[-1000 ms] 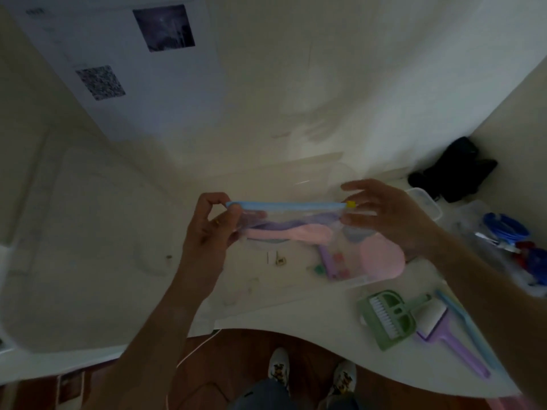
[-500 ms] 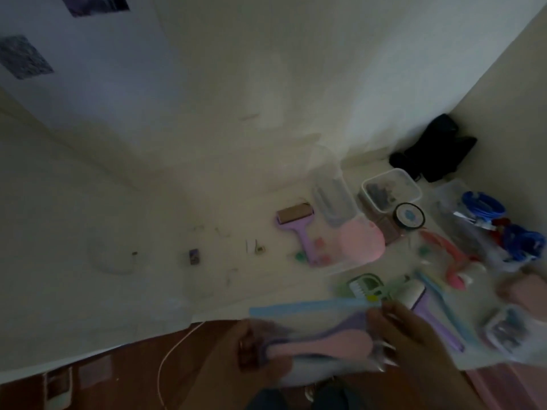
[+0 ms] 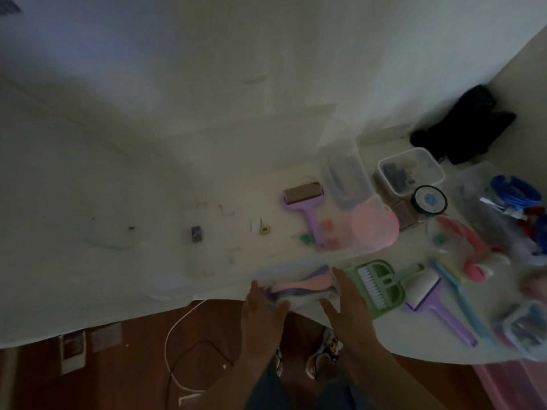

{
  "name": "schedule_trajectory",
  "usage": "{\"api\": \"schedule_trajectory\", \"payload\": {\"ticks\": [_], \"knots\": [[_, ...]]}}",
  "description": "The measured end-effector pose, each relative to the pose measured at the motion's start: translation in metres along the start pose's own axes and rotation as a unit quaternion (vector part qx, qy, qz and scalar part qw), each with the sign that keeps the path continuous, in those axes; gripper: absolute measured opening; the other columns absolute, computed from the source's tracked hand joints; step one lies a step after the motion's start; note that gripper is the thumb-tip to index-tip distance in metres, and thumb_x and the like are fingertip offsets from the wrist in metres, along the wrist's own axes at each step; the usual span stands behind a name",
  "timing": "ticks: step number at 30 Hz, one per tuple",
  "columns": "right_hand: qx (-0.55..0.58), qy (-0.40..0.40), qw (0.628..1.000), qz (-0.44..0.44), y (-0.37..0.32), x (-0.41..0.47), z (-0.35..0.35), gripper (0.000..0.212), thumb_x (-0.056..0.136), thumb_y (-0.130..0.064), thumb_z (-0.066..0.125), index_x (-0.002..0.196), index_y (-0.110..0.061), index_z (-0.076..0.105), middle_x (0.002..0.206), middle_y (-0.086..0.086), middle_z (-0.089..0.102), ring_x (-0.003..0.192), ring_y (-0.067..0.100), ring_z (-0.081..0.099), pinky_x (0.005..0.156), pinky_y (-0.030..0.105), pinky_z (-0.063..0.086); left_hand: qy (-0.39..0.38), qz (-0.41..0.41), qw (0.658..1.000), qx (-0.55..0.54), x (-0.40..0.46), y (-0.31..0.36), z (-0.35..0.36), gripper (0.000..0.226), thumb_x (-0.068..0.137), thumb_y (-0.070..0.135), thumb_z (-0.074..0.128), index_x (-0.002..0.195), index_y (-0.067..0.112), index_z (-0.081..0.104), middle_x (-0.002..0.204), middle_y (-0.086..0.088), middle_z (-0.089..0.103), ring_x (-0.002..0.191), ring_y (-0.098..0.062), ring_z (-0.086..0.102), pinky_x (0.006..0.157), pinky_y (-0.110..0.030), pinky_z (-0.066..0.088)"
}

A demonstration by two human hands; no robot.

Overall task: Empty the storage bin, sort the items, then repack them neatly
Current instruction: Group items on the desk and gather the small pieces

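Clear zip-top plastic pouch (image 3: 299,287) holding pink and purple handled pieces lies at the near edge of the white worktop (image 3: 148,202), partly overhanging it. Left hand (image 3: 260,309) rests on the pouch's left end, right hand (image 3: 349,300) on its right end; fingers (image 3: 340,279) lie flat and spread, pressing rather than pinching. Whether any finger curls under the pouch, cannot tell. Likely purpose: laying it flat or smoothing it, so it stacks thin when repacked.

Just right of the pouch: green plastic mini dustpan with white-bristled brush (image 3: 376,285), touching or nearly touching the right hand. Beyond it, white lint roller on a purple handle (image 3: 429,297), then a long blue-handled brush (image 3: 461,300). These similar cleaning tools lie side by side, which reads as a sorted group.

Farther back: a second purple-handled roller with a brown core (image 3: 305,202), a clear storage bin (image 3: 352,202) with a pink scoop-shaped piece showing through it, a small lidded clear box (image 3: 411,170), a round tape roll (image 3: 429,199). Small loose bits sit mid-worktop. Sorting looks well along; repacking not yet begun.
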State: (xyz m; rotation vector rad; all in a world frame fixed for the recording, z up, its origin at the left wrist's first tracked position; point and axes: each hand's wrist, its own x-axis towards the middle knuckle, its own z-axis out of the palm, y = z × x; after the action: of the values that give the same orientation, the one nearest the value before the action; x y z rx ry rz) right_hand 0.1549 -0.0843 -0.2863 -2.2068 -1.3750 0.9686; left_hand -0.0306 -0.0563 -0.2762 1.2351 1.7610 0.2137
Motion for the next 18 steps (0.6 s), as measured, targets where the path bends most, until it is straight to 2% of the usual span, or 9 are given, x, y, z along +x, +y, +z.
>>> {"api": "schedule_trajectory", "payload": {"ticks": [2, 4, 6, 7, 9, 11, 14, 15, 18], "knots": [[0.010, 0.048, 0.999, -0.006, -0.013, -0.011, -0.016, 0.064, 0.087, -0.019, 0.072, 0.143, -0.017, 0.043, 0.143, 0.008, 0.051, 0.128, 0.028, 0.051, 0.106, 0.034, 0.036, 0.001, 0.018, 0.999, 0.037, -0.012, 0.004, -0.012, 0.082, 0.088, 0.047, 0.067, 0.151, 0.009, 0.032, 0.147, -0.004, 0.046, 0.134, -0.019, 0.045, 0.104, -0.020, 0.036], [0.054, 0.082, 0.995, -0.004, -0.036, -0.026, -0.046, 0.049, 0.086, -0.017, 0.072, 0.127, -0.034, 0.052, 0.128, -0.002, 0.060, 0.111, 0.019, 0.062, 0.096, 0.032, 0.050, 0.008, 0.085, 0.995, 0.059, -0.035, 0.014, -0.038, 0.050, 0.089, 0.045, 0.065, 0.132, 0.022, 0.056, 0.121, 0.006, 0.064, 0.112, -0.009, 0.060, 0.082, -0.005, 0.035], [0.094, 0.105, 0.990, -0.021, -0.067, -0.040, -0.089, 0.036, 0.084, -0.013, 0.073, 0.108, -0.037, 0.061, 0.110, -0.013, 0.066, 0.092, 0.007, 0.068, 0.080, 0.029, 0.056, 0.048, 0.181, 0.980, 0.063, -0.057, 0.031, -0.073, 0.022, 0.087, 0.043, 0.067, 0.103, 0.028, 0.071, 0.088, 0.019, 0.066, 0.084, 0.005, 0.062, 0.071, 0.002, 0.037], [0.096, 0.124, 0.987, -0.046, -0.084, -0.044, -0.111, 0.033, 0.082, -0.011, 0.073, 0.103, -0.035, 0.065, 0.102, -0.015, 0.068, 0.087, 0.005, 0.069, 0.076, 0.028, 0.056, 0.082, 0.216, 0.972, 0.051, -0.066, 0.043, -0.093, 0.013, 0.084, 0.041, 0.070, 0.091, 0.031, 0.073, 0.077, 0.023, 0.066, 0.075, 0.008, 0.062, 0.069, 0.004, 0.040], [0.064, 0.137, 0.981, -0.122, -0.120, -0.039, -0.149, 0.022, 0.081, -0.013, 0.071, 0.094, -0.030, 0.069, 0.091, -0.017, 0.070, 0.082, 0.001, 0.068, 0.073, 0.022, 0.055, 0.078, 0.234, 0.969, 0.014, -0.069, 0.069, -0.127, 0.004, 0.083, 0.036, 0.074, 0.081, 0.033, 0.072, 0.077, 0.026, 0.069, 0.073, 0.010, 0.064, 0.068, -0.004, 0.047], [0.010, 0.094, 0.982, -0.163, -0.147, -0.011, -0.167, 0.015, 0.084, -0.017, 0.068, 0.092, -0.029, 0.071, 0.090, -0.019, 0.069, 0.081, -0.001, 0.068, 0.073, 0.016, 0.054, 0.059, 0.264, 0.963, 0.011, -0.048, 0.093, -0.146, 0.002, 0.087, 0.031, 0.072, 0.085, 0.030, 0.072, 0.078, 0.022, 0.070, 0.074, 0.005, 0.066, 0.069, -0.009, 0.049], [-0.167, -0.033, 0.975, -0.146, -0.157, 0.068, -0.153, 0.019, 0.088, -0.016, 0.066, 0.102, -0.028, 0.072, 0.103, -0.006, 0.072, 0.091, 0.012, 0.069, 0.086, 0.031, 0.055, 0.040, 0.275, 0.957, 0.084, 0.017, 0.120, -0.138, 0.010, 0.086, 0.035, 0.071, 0.094, 0.029, 0.070, 0.083, 0.015, 0.070, 0.076, 0.000, 0.066, 0.076, -0.022, 0.054], [-0.263, -0.105, 0.950, -0.134, -0.155, 0.094, -0.142, 0.024, 0.087, -0.019, 0.066, 0.110, -0.026, 0.069, 0.113, -0.002, 0.070, 0.100, 0.018, 0.066, 0.092, 0.031, 0.051, 0.011, 0.262, 0.957, 0.127, 0.044, 0.123, -0.125, 0.016, 0.085, 0.036, 0.071, 0.099, 0.028, 0.069, 0.088, 0.012, 0.071, 0.080, -0.004, 0.066, 0.080, -0.027, 0.054], [-0.493, -0.292, 0.813, -0.102, -0.148, 0.146, -0.103, 0.049, 0.088, -0.030, 0.068, 0.131, -0.010, 0.054, 0.134, 0.010, 0.056, 0.122, 0.028, 0.055, 0.101, 0.033, 0.042, -0.065, 0.224, 0.929, 0.287, 0.113, 0.118, -0.083, 0.042, 0.087, 0.036, 0.069, 0.125, 0.023, 0.057, 0.114, -0.004, 0.065, 0.107, -0.023, 0.060, 0.092, -0.032, 0.047]]}}
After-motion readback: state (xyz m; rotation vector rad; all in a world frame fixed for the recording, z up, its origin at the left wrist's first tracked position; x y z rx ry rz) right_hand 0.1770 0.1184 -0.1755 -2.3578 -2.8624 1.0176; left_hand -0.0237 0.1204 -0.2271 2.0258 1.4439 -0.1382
